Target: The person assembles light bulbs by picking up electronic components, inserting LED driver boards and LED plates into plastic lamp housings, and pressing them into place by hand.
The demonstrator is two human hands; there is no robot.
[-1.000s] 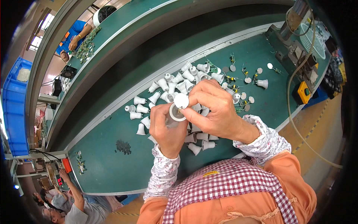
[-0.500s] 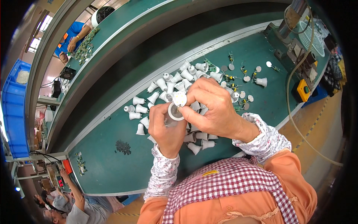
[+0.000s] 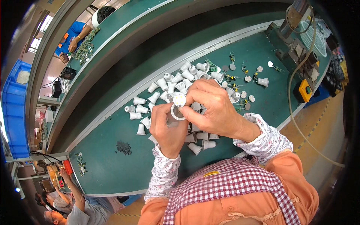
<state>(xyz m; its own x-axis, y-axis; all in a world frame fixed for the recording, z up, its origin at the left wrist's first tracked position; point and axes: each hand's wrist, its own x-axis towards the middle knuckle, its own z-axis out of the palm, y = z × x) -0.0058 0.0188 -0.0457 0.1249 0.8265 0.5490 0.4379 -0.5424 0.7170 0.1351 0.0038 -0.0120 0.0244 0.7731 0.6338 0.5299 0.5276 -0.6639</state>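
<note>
My left hand (image 3: 167,129) is wrapped round a white cup-shaped bulb housing (image 3: 177,113), its open rim facing up. Between the thumb and fingers of my right hand (image 3: 212,107) is a round white LED board (image 3: 179,99) with small yellowish chips, at the far edge of the housing's rim. My fingertips partly hide where board and housing meet. Around both hands lie many more white bulb housings (image 3: 171,87), some upright, some on their sides. To the right, several round boards with green circuit boards (image 3: 245,71) attached are scattered about.
On the green table (image 3: 105,150) sits a heap of small black pieces (image 3: 123,147). A metal press (image 3: 296,52) stands at the right, beside a yellow box with a button (image 3: 305,90). Beyond a raised ledge, a person in blue (image 3: 73,37) handles parts; another person (image 3: 86,210) is lower left.
My hands hold nearly the same place, with the LED board shifted and tilted slightly over the housing's rim. At lower left, the other people have moved a little.
</note>
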